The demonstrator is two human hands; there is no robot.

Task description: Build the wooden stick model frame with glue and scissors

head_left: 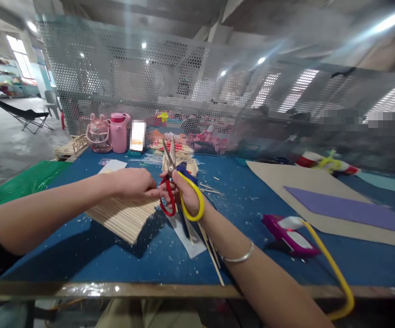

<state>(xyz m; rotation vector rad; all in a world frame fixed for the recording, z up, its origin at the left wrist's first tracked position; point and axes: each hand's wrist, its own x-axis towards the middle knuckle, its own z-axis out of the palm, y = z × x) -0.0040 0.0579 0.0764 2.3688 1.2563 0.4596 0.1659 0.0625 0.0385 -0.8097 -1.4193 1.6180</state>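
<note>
My right hand (188, 193) is closed on a pair of scissors (170, 169) with one red and one yellow handle loop. The blades point away from me and are slightly apart. Close beside it, my left hand (139, 183) has its fingers curled, at the upper edge of a mat of thin wooden sticks (124, 216). The mat slants and casts a shadow on the table, so it looks partly raised; the grip on it is mostly hidden. Below my right hand lie a white paper strip (192, 243) and several loose sticks (214, 262). A dark blue tool is partly hidden behind that hand.
On the blue tabletop (91, 262), a purple glue gun (289, 234) with a yellow cord lies at right. Beyond it are brown cardboard (269, 175) and a purple sheet (351, 209). Pink bottles (118, 134), a lit phone (137, 135) and stick bundles (173, 146) stand before a perforated screen (170, 59).
</note>
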